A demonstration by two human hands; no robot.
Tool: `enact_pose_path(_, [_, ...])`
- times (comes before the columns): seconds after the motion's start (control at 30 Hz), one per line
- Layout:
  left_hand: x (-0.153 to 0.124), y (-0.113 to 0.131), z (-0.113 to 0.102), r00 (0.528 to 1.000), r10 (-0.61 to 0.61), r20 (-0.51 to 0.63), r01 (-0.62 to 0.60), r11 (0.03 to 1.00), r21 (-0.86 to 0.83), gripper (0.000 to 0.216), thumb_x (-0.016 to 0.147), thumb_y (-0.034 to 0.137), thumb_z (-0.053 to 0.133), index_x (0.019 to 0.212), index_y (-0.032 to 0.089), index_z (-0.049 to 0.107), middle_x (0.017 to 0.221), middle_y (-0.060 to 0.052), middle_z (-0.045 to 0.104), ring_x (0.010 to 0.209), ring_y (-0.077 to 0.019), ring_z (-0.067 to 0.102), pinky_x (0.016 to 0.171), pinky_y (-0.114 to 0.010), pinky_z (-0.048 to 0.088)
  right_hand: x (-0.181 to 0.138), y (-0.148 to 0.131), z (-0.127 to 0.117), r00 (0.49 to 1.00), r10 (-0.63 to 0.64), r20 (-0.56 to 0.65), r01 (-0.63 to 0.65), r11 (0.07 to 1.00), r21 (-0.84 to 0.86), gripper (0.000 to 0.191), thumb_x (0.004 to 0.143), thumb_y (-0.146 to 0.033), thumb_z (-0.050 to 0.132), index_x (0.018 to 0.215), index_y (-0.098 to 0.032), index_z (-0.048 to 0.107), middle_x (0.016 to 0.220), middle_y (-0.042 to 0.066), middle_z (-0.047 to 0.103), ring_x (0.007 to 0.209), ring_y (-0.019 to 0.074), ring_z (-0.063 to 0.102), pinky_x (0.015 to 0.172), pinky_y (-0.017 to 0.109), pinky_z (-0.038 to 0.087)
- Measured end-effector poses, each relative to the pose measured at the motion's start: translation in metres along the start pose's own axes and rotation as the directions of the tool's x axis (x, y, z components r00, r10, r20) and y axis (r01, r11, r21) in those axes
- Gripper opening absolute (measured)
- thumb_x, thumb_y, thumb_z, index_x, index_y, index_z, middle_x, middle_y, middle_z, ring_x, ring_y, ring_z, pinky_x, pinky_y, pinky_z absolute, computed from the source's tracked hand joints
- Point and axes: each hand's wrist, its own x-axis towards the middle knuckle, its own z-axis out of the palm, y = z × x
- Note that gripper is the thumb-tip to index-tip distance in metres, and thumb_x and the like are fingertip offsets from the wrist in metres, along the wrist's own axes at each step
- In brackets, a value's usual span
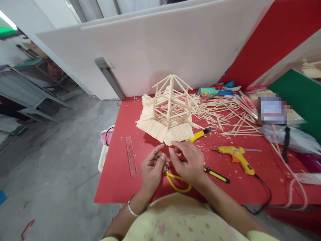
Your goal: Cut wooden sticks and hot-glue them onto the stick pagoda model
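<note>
A model pavilion [171, 107] built of thin wooden sticks stands on the red tabletop [112, 174], with an open post frame above a flared skirt of close-set sticks. My left hand [152, 169] is just in front of its near corner, fingers curled in and thumb bent toward them. Beside it, my right hand [190, 161] has thumb and index finger drawn together close to that corner. Whatever either hand pinches is too small to make out. Beneath the hands lie yellow-handled scissors [179, 187], partly hidden.
A clear ruler [131, 157] lies left. Right are a black-and-yellow cutter [217, 175], a yellow glue gun [238, 155] with its cord, and loose sticks [233, 117]. Another yellow cutter [199, 135] touches the model's right side. White boards [155, 43] stand behind.
</note>
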Motion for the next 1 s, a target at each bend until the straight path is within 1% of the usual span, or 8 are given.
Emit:
enact_pose_path(0.1, [0.002, 0.006, -0.006, 0.996, -0.014, -0.089, 0.015, 1.0, 0.009, 0.025, 0.083, 0.033, 0.078, 0.102, 0.017, 0.073, 0.069, -0.001, 0.071, 0.049, -0.0079, 0.059, 0.049, -0.019, 0.049, -0.013, -0.001, -0.011, 0.999, -0.026, 0.027, 0.026, 1.0, -0.003, 0.032, 0.084, -0.012, 0.069, 0.114, -0.022, 0.064, 0.092, 0.004, 0.072, 0.083, 0.0168, 0.064, 0.079, 0.032, 0.053])
enact_pose_path(0.2, [0.003, 0.007, -0.02, 0.983, -0.056, -0.174, 0.054, 0.998, -0.018, 0.026, 0.076, 0.033, 0.083, 0.092, 0.016, 0.072, 0.072, -0.003, 0.073, 0.051, -0.0088, 0.061, 0.047, -0.018, 0.048, -0.036, 0.0, -0.02, 0.977, -0.023, 0.211, 0.031, 0.999, -0.034, 0.022, 0.086, -0.014, 0.068, 0.106, -0.022, 0.066, 0.094, 0.004, 0.073, 0.087, 0.017, 0.066, 0.082, 0.03, 0.052])
enact_pose_path(0.3, [0.002, 0.003, -0.038, 0.965, -0.091, -0.245, 0.075, 0.995, -0.073, 0.03, 0.069, 0.034, 0.087, 0.087, 0.015, 0.073, 0.068, -0.003, 0.072, 0.049, -0.0084, 0.059, 0.042, -0.016, 0.043, -0.063, 0.003, -0.022, 0.896, 0.049, 0.442, 0.007, 0.992, -0.124, 0.018, 0.089, -0.022, 0.065, 0.107, -0.022, 0.068, 0.095, 0.005, 0.072, 0.089, 0.0183, 0.066, 0.081, 0.029, 0.052])
enact_pose_path(0.43, [-0.005, -0.013, -0.058, 0.95, -0.131, -0.284, 0.101, 0.988, -0.116, 0.029, 0.07, 0.031, 0.087, 0.092, 0.014, 0.075, 0.07, -0.004, 0.073, 0.05, -0.0082, 0.059, 0.043, -0.017, 0.043, -0.086, 0.003, -0.019, 0.749, 0.181, 0.637, 0.036, 0.949, -0.312, 0.041, 0.087, -0.025, 0.061, 0.128, -0.023, 0.064, 0.121, 0.011, 0.067, 0.11, 0.0258, 0.061, 0.092, 0.037, 0.049])
enact_pose_path(0.6, [-0.011, -0.032, -0.065, 0.961, -0.166, -0.22, 0.134, 0.979, -0.151, 0.032, 0.074, 0.03, 0.084, 0.1, 0.014, 0.074, 0.071, -0.005, 0.074, 0.051, -0.0081, 0.059, 0.043, -0.017, 0.042, -0.084, 0.003, -0.012, 0.696, 0.286, 0.658, 0.135, 0.848, -0.512, 0.062, 0.081, -0.02, 0.062, 0.143, -0.022, 0.054, 0.145, 0.018, 0.051, 0.123, 0.0351, 0.053, 0.098, 0.047, 0.045])
enact_pose_path(0.73, [-0.01, -0.031, -0.063, 0.97, -0.155, -0.187, 0.128, 0.981, -0.149, 0.045, 0.075, 0.031, 0.084, 0.115, 0.016, 0.07, 0.074, -0.004, 0.075, 0.049, -0.0076, 0.058, 0.043, -0.017, 0.042, -0.081, 0.002, -0.004, 0.651, 0.295, 0.699, 0.207, 0.817, -0.538, 0.064, 0.081, -0.016, 0.059, 0.144, -0.023, 0.052, 0.132, 0.019, 0.058, 0.107, 0.0315, 0.06, 0.086, 0.043, 0.047])
enact_pose_path(0.87, [-0.008, -0.027, -0.064, 0.962, -0.139, -0.235, 0.11, 0.985, -0.133, 0.028, 0.072, 0.032, 0.085, 0.09, 0.013, 0.073, 0.071, -0.005, 0.075, 0.048, -0.0086, 0.059, 0.042, -0.018, 0.043, -0.088, 0.007, -0.005, 0.666, 0.311, 0.678, 0.19, 0.808, -0.558, 0.063, 0.084, -0.022, 0.061, 0.146, -0.019, 0.051, 0.107, 0.017, 0.065, 0.1, 0.0318, 0.06, 0.086, 0.043, 0.045])
enact_pose_path(1.0, [-0.006, -0.029, -0.07, 0.947, -0.18, -0.266, 0.146, 0.979, -0.142, 0.027, 0.071, 0.032, 0.085, 0.085, 0.013, 0.071, 0.07, -0.005, 0.074, 0.048, -0.0086, 0.058, 0.041, -0.018, 0.042, -0.085, 0.011, -0.016, 0.722, 0.341, 0.602, 0.103, 0.808, -0.58, 0.059, 0.092, -0.04, 0.059, 0.146, -0.019, 0.049, 0.098, 0.014, 0.068, 0.094, 0.0313, 0.062, 0.082, 0.042, 0.045])
